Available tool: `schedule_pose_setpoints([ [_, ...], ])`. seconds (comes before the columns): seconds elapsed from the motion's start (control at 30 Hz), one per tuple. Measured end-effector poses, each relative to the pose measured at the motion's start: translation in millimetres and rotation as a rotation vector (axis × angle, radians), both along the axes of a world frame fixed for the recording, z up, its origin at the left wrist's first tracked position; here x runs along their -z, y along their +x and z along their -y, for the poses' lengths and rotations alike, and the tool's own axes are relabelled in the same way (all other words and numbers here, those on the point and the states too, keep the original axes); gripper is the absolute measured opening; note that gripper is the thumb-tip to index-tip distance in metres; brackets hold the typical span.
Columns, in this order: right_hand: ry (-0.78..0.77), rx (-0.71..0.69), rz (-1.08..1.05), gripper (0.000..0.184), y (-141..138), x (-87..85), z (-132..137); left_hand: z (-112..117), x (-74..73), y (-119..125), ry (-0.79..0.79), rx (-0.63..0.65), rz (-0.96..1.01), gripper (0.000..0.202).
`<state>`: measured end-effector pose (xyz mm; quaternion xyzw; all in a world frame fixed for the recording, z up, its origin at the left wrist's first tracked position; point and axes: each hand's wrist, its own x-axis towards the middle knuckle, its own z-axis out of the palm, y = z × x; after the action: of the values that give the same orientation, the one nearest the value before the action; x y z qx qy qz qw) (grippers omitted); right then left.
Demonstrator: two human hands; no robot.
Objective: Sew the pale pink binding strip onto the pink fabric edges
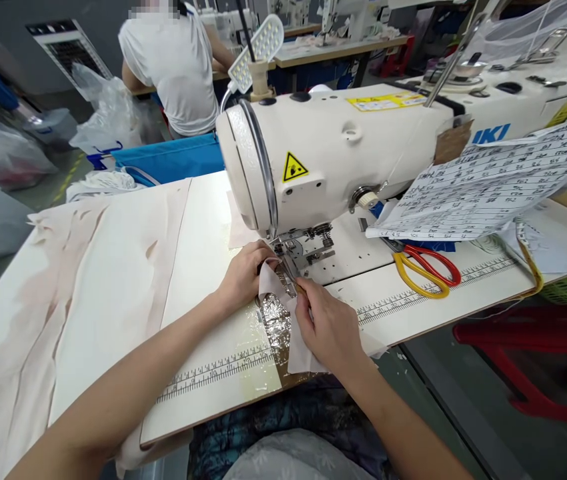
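A pale pink fabric piece lies bent in a loop just in front of the needle area of a white sewing machine. My left hand is closed on the fabric's left side, fingertips close to the presser foot. My right hand pinches the fabric on the right, and its loose end hangs below the fingers. A slim metal piece shows beside the right fingertips; I cannot tell if it is a tool or part of the machine. Shiny clear tape covers the table edge between my hands.
Long pale fabric panels spread over the left tabletop. Scissors with red and yellow handles lie at right, under a handwritten sheet. Printed rulers run along the front edge. A red stool stands lower right; a person sits behind.
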<state>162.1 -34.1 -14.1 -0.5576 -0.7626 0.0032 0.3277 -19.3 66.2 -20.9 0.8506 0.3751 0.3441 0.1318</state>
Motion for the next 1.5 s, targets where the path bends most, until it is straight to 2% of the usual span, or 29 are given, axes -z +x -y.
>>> schedule_pose_setpoints([
  [0.27,-0.060,-0.008,0.023,0.034,0.7,3.4,-0.3,-2.3,0.7,0.8,-0.053,-0.016,0.005,0.007],
  [0.5,-0.066,0.008,-0.009,0.035,2.1,4.2,1.1,0.3,-8.5,2.8,-0.177,-0.052,0.067,0.017],
  [0.6,-0.078,0.018,-0.002,0.035,1.6,4.0,0.8,0.5,-6.8,1.9,-0.127,-0.060,0.038,0.017],
  [0.73,-0.062,0.016,0.011,0.034,-0.5,3.5,-0.9,0.3,-3.7,0.3,0.100,-0.012,-0.066,0.009],
  [0.8,-0.051,0.015,0.030,0.034,-1.8,3.5,-1.3,1.3,-5.0,0.4,0.190,0.033,-0.145,0.012],
  [0.9,-0.044,0.033,0.063,0.031,-1.5,2.7,3.2,4.6,-10.2,0.9,0.184,0.086,-0.241,0.019],
  [1.0,-0.070,0.036,0.003,0.027,5.4,-1.2,20.5,9.0,-16.3,-0.8,0.119,0.124,-0.280,0.020],
  [1.1,-0.246,-0.053,-0.203,0.019,19.9,-7.0,53.0,14.1,-21.2,-3.7,0.087,0.154,-0.314,0.023],
  [1.2,-0.370,-0.169,-0.345,0.023,37.3,-9.8,90.9,21.3,-24.0,-3.1,0.081,0.144,-0.410,0.030],
  [1.33,-0.296,-0.190,-0.344,0.032,55.3,-5.5,125.0,36.6,-24.2,7.8,0.086,0.045,-0.504,0.031],
  [1.5,-0.243,-0.168,-0.320,0.035,60.2,-1.8,130.8,56.0,-22.2,20.9,0.075,-0.087,-0.494,0.031],
])
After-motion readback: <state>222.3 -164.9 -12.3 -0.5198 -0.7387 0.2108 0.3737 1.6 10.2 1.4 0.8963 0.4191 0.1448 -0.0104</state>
